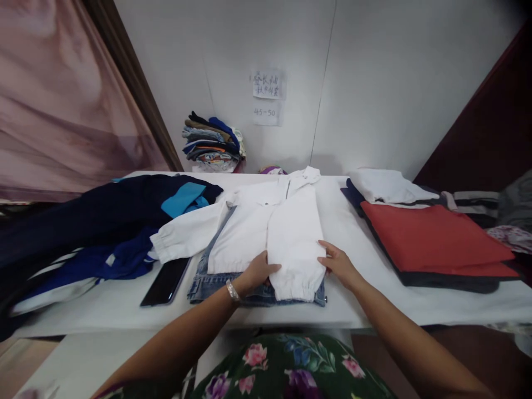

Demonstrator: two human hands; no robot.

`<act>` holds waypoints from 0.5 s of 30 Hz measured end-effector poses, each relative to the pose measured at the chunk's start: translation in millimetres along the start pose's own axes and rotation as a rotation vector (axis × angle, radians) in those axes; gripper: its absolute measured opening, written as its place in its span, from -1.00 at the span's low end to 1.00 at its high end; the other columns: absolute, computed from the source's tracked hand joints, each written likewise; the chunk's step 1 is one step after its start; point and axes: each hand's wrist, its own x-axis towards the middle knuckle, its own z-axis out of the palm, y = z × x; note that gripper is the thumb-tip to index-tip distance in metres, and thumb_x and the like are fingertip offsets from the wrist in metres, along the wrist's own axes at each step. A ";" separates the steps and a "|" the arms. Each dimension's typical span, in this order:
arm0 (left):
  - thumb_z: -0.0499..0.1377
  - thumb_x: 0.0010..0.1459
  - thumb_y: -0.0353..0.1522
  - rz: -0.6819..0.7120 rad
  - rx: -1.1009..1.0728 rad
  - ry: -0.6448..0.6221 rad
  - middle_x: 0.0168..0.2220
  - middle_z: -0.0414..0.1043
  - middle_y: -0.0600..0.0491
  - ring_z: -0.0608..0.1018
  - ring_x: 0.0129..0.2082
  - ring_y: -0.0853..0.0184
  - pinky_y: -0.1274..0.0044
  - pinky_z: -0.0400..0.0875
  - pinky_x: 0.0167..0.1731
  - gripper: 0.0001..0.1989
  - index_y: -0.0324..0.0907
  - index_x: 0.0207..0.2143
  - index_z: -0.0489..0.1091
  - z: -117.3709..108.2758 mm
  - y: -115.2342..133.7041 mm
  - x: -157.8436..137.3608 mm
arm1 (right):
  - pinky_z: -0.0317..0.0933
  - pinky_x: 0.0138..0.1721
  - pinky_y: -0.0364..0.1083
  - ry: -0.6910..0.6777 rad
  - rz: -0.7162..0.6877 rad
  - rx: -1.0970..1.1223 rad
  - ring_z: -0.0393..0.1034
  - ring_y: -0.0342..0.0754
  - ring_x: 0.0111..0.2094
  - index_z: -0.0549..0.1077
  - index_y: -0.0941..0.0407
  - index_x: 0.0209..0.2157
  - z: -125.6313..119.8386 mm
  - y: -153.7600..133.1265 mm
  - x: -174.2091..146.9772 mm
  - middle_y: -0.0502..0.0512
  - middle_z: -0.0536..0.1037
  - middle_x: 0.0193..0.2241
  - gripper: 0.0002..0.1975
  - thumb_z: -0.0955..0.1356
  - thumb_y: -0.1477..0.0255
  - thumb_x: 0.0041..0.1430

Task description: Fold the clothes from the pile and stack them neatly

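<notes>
A white jacket (245, 238) lies spread on a folded pair of blue jeans (203, 285) in the middle of the table. Its right-hand sleeve is folded over the front, with the elastic cuff near me; the other sleeve stretches out to the left. My left hand (260, 271), with a bracelet on the wrist, pinches the folded sleeve at its left edge. My right hand (336, 261) grips the opposite edge of that sleeve between thumb and fingers. Some of my left fingertips are hidden under the cloth.
A black phone (166, 281) lies left of the jeans. Dark blue clothes (100, 210) are heaped at the left. Folded garments, including a red one (432, 235), are stacked at the right. Against the wall stands a clothes pile (213, 141), near paper signs (267, 97).
</notes>
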 end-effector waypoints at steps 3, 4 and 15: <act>0.18 0.09 -0.28 0.032 0.148 0.097 -0.43 0.43 0.08 0.45 -0.59 0.35 0.49 0.35 -0.55 -0.54 -0.25 0.02 0.21 -5.9 -1.4 -9.2 | 0.35 -0.45 -0.04 0.038 -0.156 -0.298 0.41 -0.06 -0.45 0.34 0.08 0.14 -5.9 4.4 -5.0 0.13 0.52 -0.17 -0.35 0.39 0.35 -0.06; 0.17 0.10 -0.26 0.074 0.237 0.176 -0.37 0.46 0.05 0.49 -0.52 0.33 0.48 0.39 -0.47 -0.49 -0.23 0.08 0.18 -7.7 0.7 -13.3 | 0.38 -0.30 0.02 0.066 -0.238 -0.412 0.45 0.02 -0.29 0.36 0.06 0.13 -6.0 2.1 -7.3 0.17 0.49 -0.06 -0.39 0.38 0.34 -0.03; 0.03 0.23 -0.16 0.582 0.966 0.181 0.25 0.18 -0.20 0.20 0.27 0.03 0.11 0.07 0.21 -0.43 -0.25 0.22 0.18 32.2 -14.5 -10.4 | -0.28 0.28 0.24 -0.216 -0.393 -0.993 -0.14 0.17 0.33 0.21 0.12 0.25 51.5 -1.5 3.3 0.26 0.08 0.30 -0.42 0.21 0.20 0.25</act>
